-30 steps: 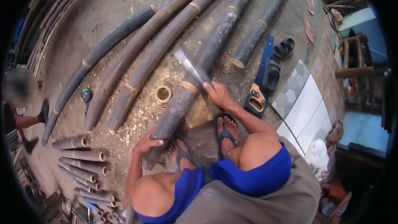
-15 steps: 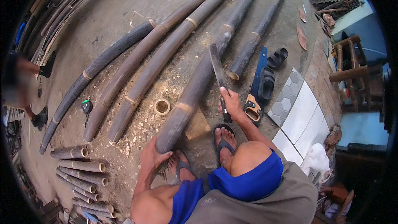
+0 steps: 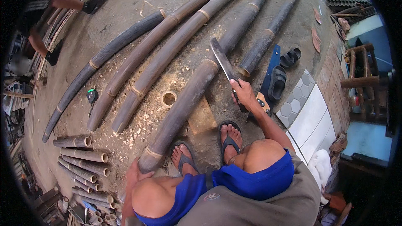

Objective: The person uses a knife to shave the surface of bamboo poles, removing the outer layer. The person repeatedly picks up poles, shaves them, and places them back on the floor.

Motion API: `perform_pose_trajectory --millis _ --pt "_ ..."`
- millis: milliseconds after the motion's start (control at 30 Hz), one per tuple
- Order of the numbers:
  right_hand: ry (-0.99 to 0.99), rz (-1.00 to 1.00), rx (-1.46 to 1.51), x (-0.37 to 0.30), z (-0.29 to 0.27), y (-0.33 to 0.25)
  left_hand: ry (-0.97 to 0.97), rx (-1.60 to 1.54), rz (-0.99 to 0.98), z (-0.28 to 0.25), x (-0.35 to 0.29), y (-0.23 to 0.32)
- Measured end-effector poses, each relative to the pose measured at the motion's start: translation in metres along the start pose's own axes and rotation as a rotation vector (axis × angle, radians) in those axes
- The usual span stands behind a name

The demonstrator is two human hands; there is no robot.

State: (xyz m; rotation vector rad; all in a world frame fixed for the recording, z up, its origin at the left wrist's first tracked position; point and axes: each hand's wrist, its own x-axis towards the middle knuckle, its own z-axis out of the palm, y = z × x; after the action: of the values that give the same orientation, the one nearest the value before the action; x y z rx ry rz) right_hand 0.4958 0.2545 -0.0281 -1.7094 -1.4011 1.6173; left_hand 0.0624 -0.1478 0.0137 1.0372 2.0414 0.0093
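Note:
My left hand (image 3: 135, 176) grips the near end of a thick dark bamboo pole (image 3: 184, 100), low beside my left knee; part of this hand is hidden by the knee. The pole slants away to the far right and crosses a flat wooden board (image 3: 202, 119) on the ground. My right hand (image 3: 246, 95) is closed round the handle of a machete (image 3: 222, 60). Its blade points up and left, over the pole near a pale node ring. A short cut bamboo ring (image 3: 168, 106) stands on the ground left of the pole, among pale chips.
More long poles (image 3: 167, 54) lie to the left, and another (image 3: 261, 50) to the right. Short bamboo pieces (image 3: 86, 157) lie at the lower left near a tape measure (image 3: 92, 96). A handsaw (image 3: 268, 75) and sandals (image 3: 277, 84) are at right. Another person's leg (image 3: 67, 1) shows upper left.
The thick pole has slid toward me, its near end drawn back by my left hand. My right hand still holds the machete over it. The other person has stepped forward at the left.

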Motion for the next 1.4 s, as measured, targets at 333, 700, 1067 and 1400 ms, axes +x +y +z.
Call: perform_pose_trajectory --millis 333,700,1067,1400 --pt "-0.004 -0.111 -0.079 0.080 -0.010 -0.039 0.163 0.089 0.272 0.022 0.096 0.146" --pt "-0.077 -0.214 -0.306 0.065 0.026 -0.018 0.137 0.029 0.189 0.030 0.070 0.105" --pt "-0.165 -0.618 -0.673 0.044 0.049 0.033 0.246 0.101 0.228 0.030 0.087 0.142" --pt "-0.271 -0.500 -0.678 0.020 0.055 0.006 0.122 -0.043 0.171 0.014 0.087 0.134"
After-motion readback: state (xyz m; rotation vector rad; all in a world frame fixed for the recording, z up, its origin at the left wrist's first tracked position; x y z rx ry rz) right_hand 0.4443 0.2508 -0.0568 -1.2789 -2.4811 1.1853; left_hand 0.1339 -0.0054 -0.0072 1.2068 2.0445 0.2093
